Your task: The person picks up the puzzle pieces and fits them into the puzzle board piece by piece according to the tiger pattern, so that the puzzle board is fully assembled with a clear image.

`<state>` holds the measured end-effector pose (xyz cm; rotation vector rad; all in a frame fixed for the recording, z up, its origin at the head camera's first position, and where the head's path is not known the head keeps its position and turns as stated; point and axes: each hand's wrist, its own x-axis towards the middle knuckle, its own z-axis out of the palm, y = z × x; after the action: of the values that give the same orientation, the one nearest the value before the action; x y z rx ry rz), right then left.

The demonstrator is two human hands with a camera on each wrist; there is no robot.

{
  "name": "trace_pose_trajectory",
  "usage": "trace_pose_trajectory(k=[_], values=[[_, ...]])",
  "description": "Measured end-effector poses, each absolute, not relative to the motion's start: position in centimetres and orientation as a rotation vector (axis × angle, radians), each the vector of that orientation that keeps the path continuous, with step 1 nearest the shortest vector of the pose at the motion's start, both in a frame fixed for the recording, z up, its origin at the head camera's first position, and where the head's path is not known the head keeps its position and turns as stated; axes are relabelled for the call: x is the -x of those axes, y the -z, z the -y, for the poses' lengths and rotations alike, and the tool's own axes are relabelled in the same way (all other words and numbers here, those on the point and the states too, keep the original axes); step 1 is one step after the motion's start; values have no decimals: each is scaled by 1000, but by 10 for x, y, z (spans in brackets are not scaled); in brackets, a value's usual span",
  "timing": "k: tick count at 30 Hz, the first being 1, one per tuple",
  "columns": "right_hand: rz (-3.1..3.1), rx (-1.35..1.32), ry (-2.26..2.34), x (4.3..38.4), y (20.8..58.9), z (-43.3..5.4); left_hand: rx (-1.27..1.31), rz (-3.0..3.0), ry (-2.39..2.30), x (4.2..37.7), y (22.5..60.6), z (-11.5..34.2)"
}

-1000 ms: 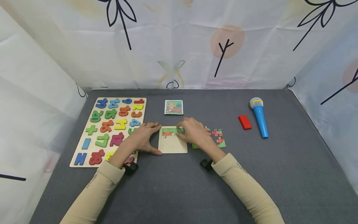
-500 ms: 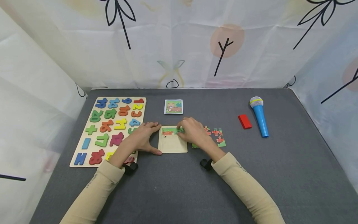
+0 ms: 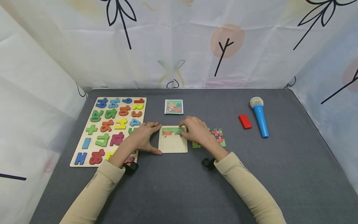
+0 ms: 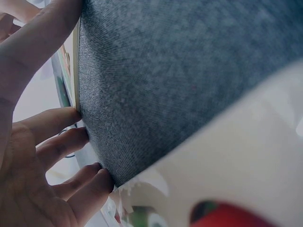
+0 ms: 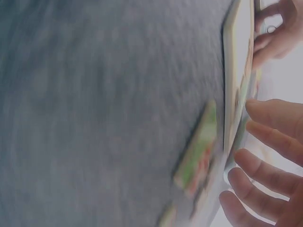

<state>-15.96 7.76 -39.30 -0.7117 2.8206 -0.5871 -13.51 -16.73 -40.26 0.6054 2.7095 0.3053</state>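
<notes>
A small square wooden puzzle tray [image 3: 174, 145] lies in the middle of the table, with a strip of joined puzzle pieces [image 3: 167, 132] along its far side. Thumb and fingers spread, my left hand [image 3: 139, 139] rests against the tray's left edge. Over the tray's far right corner is my right hand [image 3: 196, 130], its fingertips right at the end of the strip. In the right wrist view its fingers stand apart, with nothing seen between them. Loose puzzle pieces [image 3: 217, 132] in red and green lie right of the tray, partly hidden by the right hand and wrist.
Left of the tray lies a wooden board [image 3: 81, 146] with colourful letter and number shapes, partly under my left forearm. A picture card [image 3: 173, 107] lies behind the tray. To the right are a red block [image 3: 245, 122] and a blue toy microphone [image 3: 260, 119].
My right hand has shifted slightly right, and more of the picture strip and of a loose green piece shows. My left hand has stayed in place at the tray's edge.
</notes>
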Motion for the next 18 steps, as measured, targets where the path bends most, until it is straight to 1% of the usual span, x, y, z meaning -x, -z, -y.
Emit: trace_pose_trajectory(k=[10,18], values=[[-2859,650,609,162,384,-106,-614,-2700,-328,134,400,167],[-2846,596,582,160,383,-116,-620,-2690,-357,135,401,167]])
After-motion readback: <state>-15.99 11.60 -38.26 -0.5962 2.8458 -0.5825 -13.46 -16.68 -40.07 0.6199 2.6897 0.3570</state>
